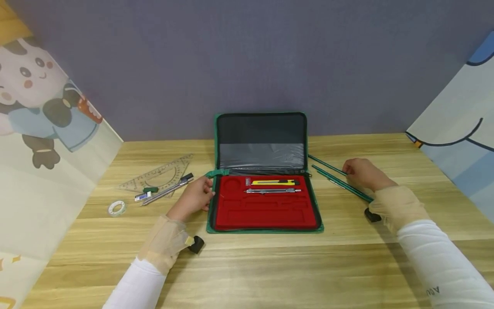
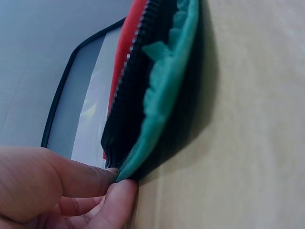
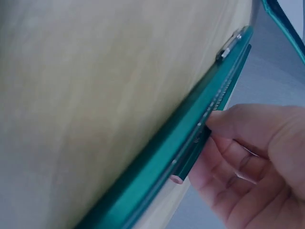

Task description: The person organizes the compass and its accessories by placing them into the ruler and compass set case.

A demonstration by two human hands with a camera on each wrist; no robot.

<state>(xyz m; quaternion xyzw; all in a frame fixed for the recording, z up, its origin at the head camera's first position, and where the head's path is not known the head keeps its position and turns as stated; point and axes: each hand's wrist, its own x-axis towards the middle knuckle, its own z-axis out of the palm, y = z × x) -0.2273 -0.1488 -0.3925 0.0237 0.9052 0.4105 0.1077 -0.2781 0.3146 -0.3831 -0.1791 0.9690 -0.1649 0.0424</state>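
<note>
Hands [image 1: 194, 196] [image 1: 363, 174] well apart, fingers [image 3: 212, 164] curled

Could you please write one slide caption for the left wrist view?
The left hand pinches the edge of an open, green, rectangular zippered case on a pale wooden tabletop.

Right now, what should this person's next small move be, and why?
Probably lift the green pencil toward the red tray: the right hand pinches it, the left hand holds the case by its edge, and the tray has unfilled recesses.
</note>
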